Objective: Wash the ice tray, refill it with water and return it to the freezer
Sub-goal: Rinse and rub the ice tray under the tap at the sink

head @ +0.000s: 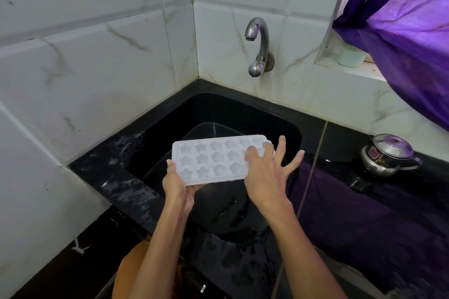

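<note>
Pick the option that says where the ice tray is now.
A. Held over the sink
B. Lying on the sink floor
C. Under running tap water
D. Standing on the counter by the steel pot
A: the left hand grips the ice tray at its near-left corner above the black sink, and the tap shows no stream.

Sink (286, 128) basin is boxed in: tiled wall on the left and far side, black counter (352, 201) on the right. Ice tray (209, 160) spans the basin mouth, left hand (178, 185) gripping its near-left corner, right hand (264, 172) over its right end with fingers spread. Open gap between tray and tap (258, 39) spout above. A dark dish lies in the basin under the tray. Right counter: steel pot (386, 155) at far right, purple curtain (401, 31) hanging over it, counter bare nearer in.
</note>
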Tool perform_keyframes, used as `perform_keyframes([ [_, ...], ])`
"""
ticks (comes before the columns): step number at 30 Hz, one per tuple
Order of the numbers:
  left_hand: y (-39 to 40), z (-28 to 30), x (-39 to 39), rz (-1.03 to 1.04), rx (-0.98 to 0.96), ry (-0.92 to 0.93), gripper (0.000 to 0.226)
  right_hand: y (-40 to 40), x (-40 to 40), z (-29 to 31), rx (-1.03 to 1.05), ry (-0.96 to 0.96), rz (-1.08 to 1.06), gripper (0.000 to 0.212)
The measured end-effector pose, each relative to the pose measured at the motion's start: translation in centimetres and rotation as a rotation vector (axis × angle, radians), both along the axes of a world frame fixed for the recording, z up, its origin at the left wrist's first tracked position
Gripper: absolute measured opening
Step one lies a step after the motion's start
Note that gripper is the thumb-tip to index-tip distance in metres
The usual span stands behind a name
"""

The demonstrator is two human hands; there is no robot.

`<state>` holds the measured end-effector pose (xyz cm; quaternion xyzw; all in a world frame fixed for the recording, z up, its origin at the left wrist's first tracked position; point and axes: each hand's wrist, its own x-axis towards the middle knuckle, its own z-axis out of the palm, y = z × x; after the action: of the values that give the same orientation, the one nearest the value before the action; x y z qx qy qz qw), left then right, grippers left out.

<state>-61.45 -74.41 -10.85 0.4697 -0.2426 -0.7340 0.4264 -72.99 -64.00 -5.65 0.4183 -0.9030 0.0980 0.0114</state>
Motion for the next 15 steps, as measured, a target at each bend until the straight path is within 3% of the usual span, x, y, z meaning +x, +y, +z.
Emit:
perform_keyframes([
  [7,0.5,0.1,-0.4,0.007,-0.015,-0.016,0.044,0.0,1.4,-0.5,0.045,-0.023,0.101,0.044],
  [15,0.7,-0.1,-0.3,-0.004,-0.008,-0.038,0.044,-0.2,2.0,-0.7,0.082,-0.039,0.044,0.041],
])
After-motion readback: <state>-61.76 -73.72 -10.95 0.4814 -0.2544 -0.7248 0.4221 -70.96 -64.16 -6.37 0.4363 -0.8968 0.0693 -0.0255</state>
